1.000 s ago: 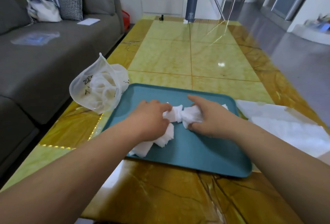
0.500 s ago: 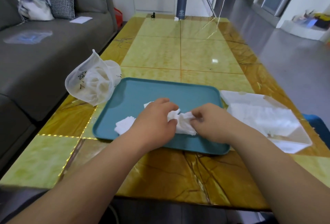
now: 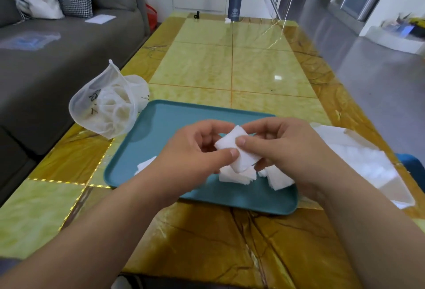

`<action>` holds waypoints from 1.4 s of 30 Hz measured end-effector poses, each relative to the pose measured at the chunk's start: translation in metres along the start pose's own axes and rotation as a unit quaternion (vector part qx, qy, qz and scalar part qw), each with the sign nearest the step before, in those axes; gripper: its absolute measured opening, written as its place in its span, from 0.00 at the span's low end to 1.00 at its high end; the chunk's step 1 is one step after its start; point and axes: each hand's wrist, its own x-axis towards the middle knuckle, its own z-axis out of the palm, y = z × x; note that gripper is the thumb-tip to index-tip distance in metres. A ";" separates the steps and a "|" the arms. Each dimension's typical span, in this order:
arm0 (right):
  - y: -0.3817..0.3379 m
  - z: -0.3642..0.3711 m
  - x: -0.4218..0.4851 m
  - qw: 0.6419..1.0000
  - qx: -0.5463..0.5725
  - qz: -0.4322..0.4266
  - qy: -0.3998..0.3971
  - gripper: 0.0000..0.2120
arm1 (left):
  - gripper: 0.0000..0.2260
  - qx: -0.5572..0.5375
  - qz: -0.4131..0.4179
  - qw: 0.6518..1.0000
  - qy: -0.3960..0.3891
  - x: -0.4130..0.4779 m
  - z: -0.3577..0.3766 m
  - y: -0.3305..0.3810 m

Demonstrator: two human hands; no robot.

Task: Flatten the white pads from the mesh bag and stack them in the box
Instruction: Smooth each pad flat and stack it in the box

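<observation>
At the centre of the frame, two bare hands meet just above a teal tray (image 3: pixel 161 116) that sits on a glossy yellow and brown marble-patterned table (image 3: pixel 230 63). The left hand (image 3: pixel 195 150) and the right hand (image 3: pixel 282 148) both pinch one white pad (image 3: pixel 239 150), thumbs pressed on its near face and fingers curled behind it. Holding it from both sides this way looks meant to pull and smooth it flat before it goes anywhere.

Below the hands, more white pads (image 3: pixel 236 176) lie loose on the tray, with another one (image 3: pixel 146 165) peeking out at the left wrist, probably tipped out there so they are easy to reach.

At centre left, touching the tray's far left corner, a translucent mesh bag (image 3: pixel 105 102) slumps on the table with white material still inside.

At the right edge, just beside the tray, lies a pale, shallow box (image 3: pixel 358 150) with white sheets in it; the right forearm covers part of it, so how full it is cannot be told.
</observation>
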 end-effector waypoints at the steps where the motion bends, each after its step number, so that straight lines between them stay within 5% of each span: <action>1: 0.000 -0.002 0.001 1.000 0.013 0.002 0.003 0.09 | 0.18 -0.017 -0.010 1.000 -0.008 0.000 -0.001 0.000; 4: -0.004 -0.008 -0.001 0.998 0.061 0.023 -0.006 0.13 | 0.19 -0.092 -0.031 0.995 -0.028 0.001 -0.001 -0.001; 10: -0.003 -0.012 -0.011 0.994 0.096 0.049 -0.003 0.02 | 0.09 -0.204 -0.045 0.978 -0.003 0.007 -0.002 -0.005; 22: 0.005 0.005 -0.003 0.999 -0.023 0.002 0.041 0.06 | 0.12 -0.049 -0.089 0.995 -0.004 -0.001 0.003 -0.006; 30: 0.009 -0.006 -0.001 0.994 0.095 0.033 -0.048 0.12 | 0.13 -0.055 -0.064 0.996 -0.038 0.000 0.008 0.004; 33: 0.015 -0.007 0.001 0.992 0.118 0.030 -0.022 0.12 | 0.11 -0.053 -0.041 0.997 -0.045 0.005 0.012 0.004; 37: 0.022 -0.014 0.005 0.983 0.158 0.059 0.077 0.06 | 0.04 0.145 -0.020 0.987 0.074 0.015 0.019 -0.009; 42: 0.035 -0.012 0.002 0.991 0.004 0.109 0.077 0.09 | 0.09 0.386 -0.013 0.916 0.104 0.023 0.035 -0.021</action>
